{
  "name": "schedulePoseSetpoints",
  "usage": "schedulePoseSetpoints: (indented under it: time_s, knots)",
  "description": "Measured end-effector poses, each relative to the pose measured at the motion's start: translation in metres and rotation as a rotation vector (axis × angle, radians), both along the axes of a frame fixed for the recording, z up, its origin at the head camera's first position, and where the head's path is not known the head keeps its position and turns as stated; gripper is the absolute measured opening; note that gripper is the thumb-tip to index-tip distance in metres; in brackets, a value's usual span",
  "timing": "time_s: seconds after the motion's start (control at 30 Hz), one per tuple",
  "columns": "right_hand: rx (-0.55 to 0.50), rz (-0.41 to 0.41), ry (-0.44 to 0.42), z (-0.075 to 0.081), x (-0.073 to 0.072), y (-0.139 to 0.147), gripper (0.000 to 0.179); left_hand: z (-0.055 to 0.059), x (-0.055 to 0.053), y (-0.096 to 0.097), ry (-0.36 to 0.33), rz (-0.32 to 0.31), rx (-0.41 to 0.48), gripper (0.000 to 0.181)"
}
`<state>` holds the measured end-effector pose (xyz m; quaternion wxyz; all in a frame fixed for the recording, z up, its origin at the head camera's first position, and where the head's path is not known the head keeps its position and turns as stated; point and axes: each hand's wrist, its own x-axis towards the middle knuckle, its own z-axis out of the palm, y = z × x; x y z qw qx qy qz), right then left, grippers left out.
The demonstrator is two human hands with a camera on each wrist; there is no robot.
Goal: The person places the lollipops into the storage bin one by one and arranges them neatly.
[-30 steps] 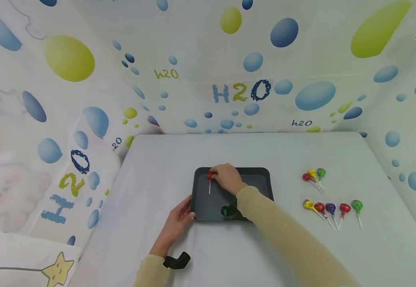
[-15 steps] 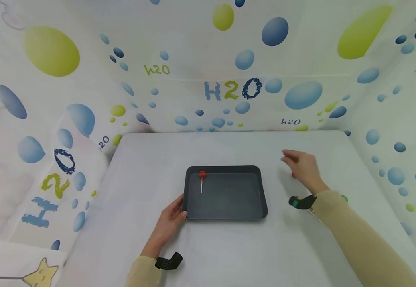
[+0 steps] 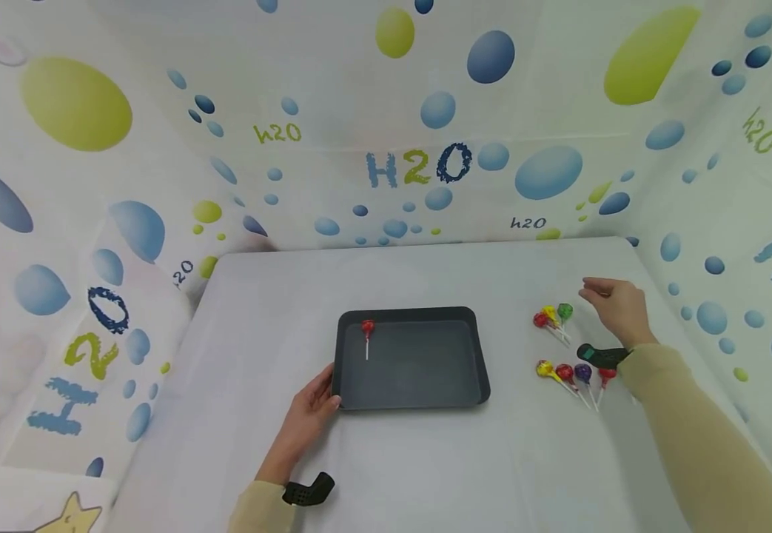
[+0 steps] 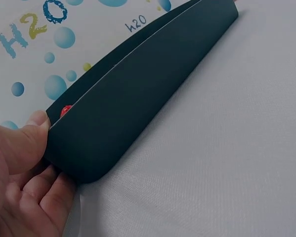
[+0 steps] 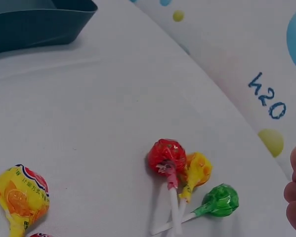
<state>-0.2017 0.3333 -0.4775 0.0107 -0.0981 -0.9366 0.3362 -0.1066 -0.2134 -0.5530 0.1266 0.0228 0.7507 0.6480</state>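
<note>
My left hand (image 3: 307,416) grips the left front corner of a dark grey tray (image 3: 419,374); in the left wrist view the thumb lies on the rim and the fingers curl below. One red lollipop (image 3: 368,326) lies in the tray, stick towards me. My right hand (image 3: 619,307) hovers over the table's right side with nothing visible in it. Just left of it, a red lollipop (image 5: 166,157), a yellow lollipop (image 5: 197,169) and a green lollipop (image 5: 222,200) lie bunched, sticks crossing.
Nearer me lies a row with a yellow lollipop (image 3: 545,369), a red lollipop (image 3: 565,372), a purple lollipop (image 3: 582,372) and another red lollipop (image 3: 607,375), partly beside my right sleeve (image 3: 665,385). Behind the white table (image 3: 279,296) rises a patterned backdrop (image 3: 332,81).
My right hand has let go of the red lollipop in the tray, lifted away and moved right, past the bunched lollipops. My left hand keeps its hold on the tray.
</note>
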Motion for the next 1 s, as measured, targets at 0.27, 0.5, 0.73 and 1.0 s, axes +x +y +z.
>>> schedulePoseSetpoints:
  time_s: [0.27,0.5,0.73,1.0]
  knots:
    - [0.003,0.033,-0.090,-0.022,-0.004,-0.002,0.047,-0.001,0.001,0.001,-0.017,0.006,0.022,0.068]
    - [0.030,0.029,-0.123,-0.035,-0.007,-0.001,0.046,0.000,0.001,0.001,-0.029,0.002,0.028,0.067]
    - [0.049,0.042,-0.155,-0.038,-0.009,-0.007,0.044,0.000,0.001,0.001,-0.032,0.004,0.034,0.068]
    - [0.070,0.066,-0.159,-0.040,-0.010,-0.006,0.045,-0.001,0.000,0.001,-0.019,0.001,0.033,0.068]
